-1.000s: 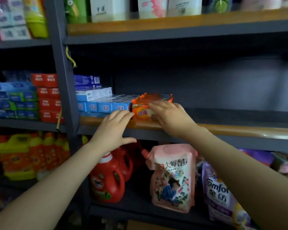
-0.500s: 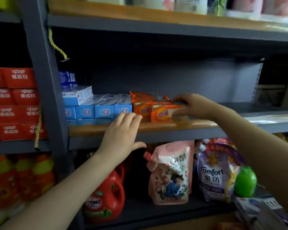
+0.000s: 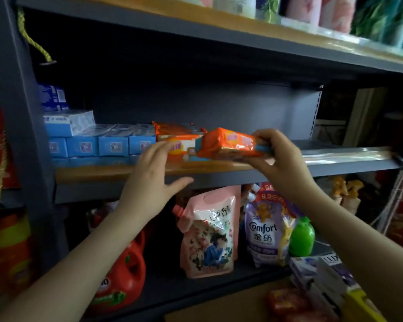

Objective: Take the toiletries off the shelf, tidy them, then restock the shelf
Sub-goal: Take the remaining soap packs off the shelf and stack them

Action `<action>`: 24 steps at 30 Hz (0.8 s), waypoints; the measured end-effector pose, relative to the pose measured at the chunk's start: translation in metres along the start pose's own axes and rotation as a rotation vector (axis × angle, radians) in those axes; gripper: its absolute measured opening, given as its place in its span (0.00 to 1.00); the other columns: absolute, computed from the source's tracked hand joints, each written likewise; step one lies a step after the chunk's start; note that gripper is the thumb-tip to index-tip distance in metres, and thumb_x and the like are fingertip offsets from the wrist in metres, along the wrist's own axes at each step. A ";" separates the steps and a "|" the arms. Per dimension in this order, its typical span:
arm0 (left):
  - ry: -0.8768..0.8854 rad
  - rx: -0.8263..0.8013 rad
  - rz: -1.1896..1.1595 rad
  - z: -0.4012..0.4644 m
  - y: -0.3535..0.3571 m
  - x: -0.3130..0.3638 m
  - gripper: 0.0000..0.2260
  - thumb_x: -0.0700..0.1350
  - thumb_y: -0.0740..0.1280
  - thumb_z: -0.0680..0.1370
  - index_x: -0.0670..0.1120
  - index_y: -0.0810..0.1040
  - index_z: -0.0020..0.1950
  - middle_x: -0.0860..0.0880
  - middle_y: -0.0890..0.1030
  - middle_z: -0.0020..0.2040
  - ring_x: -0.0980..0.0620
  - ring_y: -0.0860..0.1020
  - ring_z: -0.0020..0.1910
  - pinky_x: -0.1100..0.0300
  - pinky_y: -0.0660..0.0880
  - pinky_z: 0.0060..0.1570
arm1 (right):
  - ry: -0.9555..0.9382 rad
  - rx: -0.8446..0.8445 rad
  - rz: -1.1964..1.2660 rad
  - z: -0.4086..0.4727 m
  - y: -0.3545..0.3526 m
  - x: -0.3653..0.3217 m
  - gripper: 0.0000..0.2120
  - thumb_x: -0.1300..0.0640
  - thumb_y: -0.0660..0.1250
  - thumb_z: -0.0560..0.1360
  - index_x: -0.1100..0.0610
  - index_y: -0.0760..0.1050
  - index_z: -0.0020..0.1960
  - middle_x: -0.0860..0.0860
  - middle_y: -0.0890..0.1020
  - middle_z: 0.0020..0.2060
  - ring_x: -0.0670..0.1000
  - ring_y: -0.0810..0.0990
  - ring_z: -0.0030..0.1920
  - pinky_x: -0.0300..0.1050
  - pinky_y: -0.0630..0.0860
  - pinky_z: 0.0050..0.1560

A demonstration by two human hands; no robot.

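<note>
Right hand (image 3: 280,163) since half second ago: lifted orange foil-wrapped soap pack (image 3: 228,144) off wooden shelf board (image 3: 116,170); now clear above front edge, my fingers clamped round its right end. Long axis left-right. Left hand (image 3: 151,175) spread wide, holding nothing, just left of pack, nearer remaining orange packs (image 3: 172,135).

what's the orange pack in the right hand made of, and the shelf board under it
The orange soap pack gripped by the right hand looks like thin glossy plastic film: it crinkles and catches highlights. The shelf board looks like matt brown wood or laminate along its front edge, set on a grey painted metal rail; the blur leaves the board's material open.
</note>
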State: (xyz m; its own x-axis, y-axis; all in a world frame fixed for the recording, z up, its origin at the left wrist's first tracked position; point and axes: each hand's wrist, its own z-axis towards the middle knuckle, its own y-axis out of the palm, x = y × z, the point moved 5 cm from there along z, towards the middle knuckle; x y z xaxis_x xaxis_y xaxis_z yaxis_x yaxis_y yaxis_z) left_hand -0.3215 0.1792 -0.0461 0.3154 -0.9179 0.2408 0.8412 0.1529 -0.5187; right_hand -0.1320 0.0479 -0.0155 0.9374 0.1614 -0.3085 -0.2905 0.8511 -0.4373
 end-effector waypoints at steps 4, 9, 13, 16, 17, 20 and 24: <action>0.108 0.030 -0.348 -0.011 0.008 0.046 0.27 0.53 0.74 0.67 0.45 0.73 0.62 0.55 0.74 0.58 0.63 0.70 0.58 0.76 0.62 0.59 | 0.161 -0.167 0.272 -0.039 0.005 0.005 0.18 0.55 0.75 0.65 0.45 0.71 0.49 0.41 0.78 0.41 0.36 0.77 0.42 0.30 0.73 0.42; -0.019 -0.087 -0.670 -0.030 0.022 0.053 0.15 0.53 0.73 0.66 0.59 0.75 0.50 0.63 0.81 0.45 0.70 0.77 0.47 0.77 0.70 0.44 | 0.326 -0.201 0.405 -0.068 0.004 0.004 0.19 0.51 0.73 0.62 0.53 0.75 0.51 0.48 0.82 0.43 0.47 0.81 0.45 0.41 0.80 0.45; -0.468 -0.124 -1.118 -0.052 0.053 0.026 0.16 0.56 0.71 0.62 0.53 0.80 0.46 0.55 0.84 0.42 0.54 0.81 0.43 0.65 0.75 0.43 | 0.448 -0.339 0.593 -0.077 0.005 -0.005 0.17 0.44 0.65 0.66 0.52 0.78 0.51 0.51 0.83 0.43 0.50 0.82 0.47 0.41 0.80 0.46; -0.812 -0.258 -1.401 -0.073 0.080 0.018 0.15 0.53 0.69 0.65 0.46 0.82 0.46 0.47 0.84 0.41 0.49 0.81 0.39 0.60 0.78 0.36 | 0.521 -0.437 0.773 -0.080 0.005 -0.009 0.16 0.46 0.62 0.75 0.55 0.76 0.56 0.60 0.82 0.50 0.59 0.80 0.52 0.50 0.77 0.54; -0.933 -0.302 -1.509 -0.080 0.089 0.019 0.16 0.52 0.68 0.66 0.45 0.80 0.50 0.46 0.84 0.41 0.50 0.82 0.37 0.60 0.79 0.34 | 0.515 -0.446 0.809 -0.080 0.005 -0.011 0.16 0.48 0.63 0.75 0.54 0.75 0.58 0.59 0.82 0.49 0.58 0.80 0.50 0.49 0.78 0.52; -1.204 -0.409 -1.625 -0.102 0.108 0.025 0.21 0.51 0.66 0.66 0.41 0.77 0.54 0.41 0.83 0.40 0.50 0.82 0.30 0.59 0.79 0.27 | 0.404 -0.486 0.692 -0.081 0.007 -0.013 0.16 0.51 0.67 0.72 0.49 0.76 0.59 0.54 0.81 0.41 0.48 0.79 0.41 0.38 0.76 0.42; -1.310 -0.540 -1.555 -0.123 0.120 0.028 0.23 0.53 0.66 0.64 0.38 0.77 0.52 0.42 0.82 0.33 0.52 0.79 0.24 0.59 0.79 0.26 | 0.442 -0.487 0.556 -0.086 0.019 -0.001 0.07 0.51 0.65 0.73 0.43 0.81 0.43 0.46 0.82 0.33 0.40 0.77 0.33 0.31 0.73 0.34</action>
State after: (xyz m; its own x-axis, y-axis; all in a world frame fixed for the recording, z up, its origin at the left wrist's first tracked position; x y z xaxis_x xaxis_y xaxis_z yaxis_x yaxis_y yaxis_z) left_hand -0.2655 0.1268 -0.2024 -0.1003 0.6160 0.7813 0.5491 -0.6206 0.5598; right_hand -0.1547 0.0206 -0.0964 0.5037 0.1959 -0.8414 -0.8298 0.3805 -0.4082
